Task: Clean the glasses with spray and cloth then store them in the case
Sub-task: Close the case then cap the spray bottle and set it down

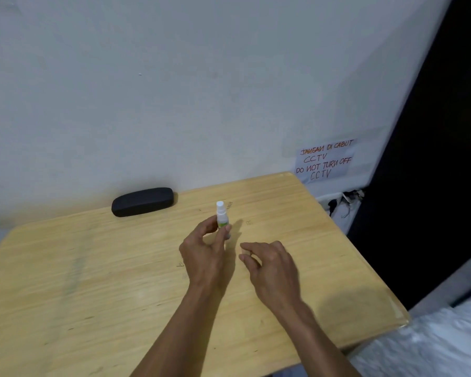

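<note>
A small white spray bottle (pixel 221 216) with a green label stands upright near the middle of the wooden table (pixel 93 281), its white nozzle bare. My left hand (pixel 206 254) grips its lower part between thumb and fingers. Just to the right, my right hand (pixel 272 265) hovers low over the table with its fingers curled, pinching what looks like a small clear cap (pixel 243 250). A black glasses case (pixel 142 201) lies shut at the table's far edge by the wall. No glasses or cloth are in view.
A white wall runs behind the table, with a handwritten paper notice (pixel 325 160) at the right. Below the notice is a power strip with plugs and cables (pixel 340 202). A dark opening lies to the right, and pale fabric (pixel 430 346) at the bottom right.
</note>
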### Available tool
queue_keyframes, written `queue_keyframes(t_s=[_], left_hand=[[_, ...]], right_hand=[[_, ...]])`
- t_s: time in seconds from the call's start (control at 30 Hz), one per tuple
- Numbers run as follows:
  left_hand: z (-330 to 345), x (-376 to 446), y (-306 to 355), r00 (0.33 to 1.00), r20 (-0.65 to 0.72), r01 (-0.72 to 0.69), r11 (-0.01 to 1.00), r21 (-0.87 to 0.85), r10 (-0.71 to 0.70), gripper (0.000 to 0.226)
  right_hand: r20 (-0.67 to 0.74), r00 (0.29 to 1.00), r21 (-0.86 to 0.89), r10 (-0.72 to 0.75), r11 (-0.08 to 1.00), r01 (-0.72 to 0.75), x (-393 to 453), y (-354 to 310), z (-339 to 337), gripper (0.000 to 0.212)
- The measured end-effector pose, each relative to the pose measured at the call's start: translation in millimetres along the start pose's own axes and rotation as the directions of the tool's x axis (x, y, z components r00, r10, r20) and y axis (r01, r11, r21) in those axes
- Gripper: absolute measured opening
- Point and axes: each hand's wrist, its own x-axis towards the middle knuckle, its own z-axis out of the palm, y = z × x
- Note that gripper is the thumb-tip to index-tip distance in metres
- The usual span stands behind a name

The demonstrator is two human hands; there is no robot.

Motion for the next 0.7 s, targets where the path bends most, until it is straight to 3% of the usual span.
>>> queue_keyframes(t_s=[0.2, 0.33, 0.5, 0.7], left_hand=[[-46, -10, 8, 0.988, 0.044, -0.152, 0.986, 0.067, 0.149, 0.024], [-86, -24, 8, 0.981, 0.055, -0.193, 0.970, 0.150, 0.187, 0.028], [-124, -47, 8, 0.964, 0.067, -0.266, 0.945, 0.188, 0.258, 0.033], [-150, -58, 8, 0.958, 0.010, -0.284, 0.945, 0.163, 0.287, 0.030]], right_hand=[[-0.022, 0.985, 0.246, 0.170, 0.956, -0.159, -4, -14, -15, 0.017], [-0.022, 0.983, 0.497, 0.181, 0.855, -0.146, -11, -54, -38, 0.017], [-0.015, 0.999, 0.569, 0.040, 0.822, -0.025, -14, -107, -51, 0.020], [0.007, 0.985, 0.467, -0.171, 0.872, 0.148, -16, -135, -43, 0.020]])
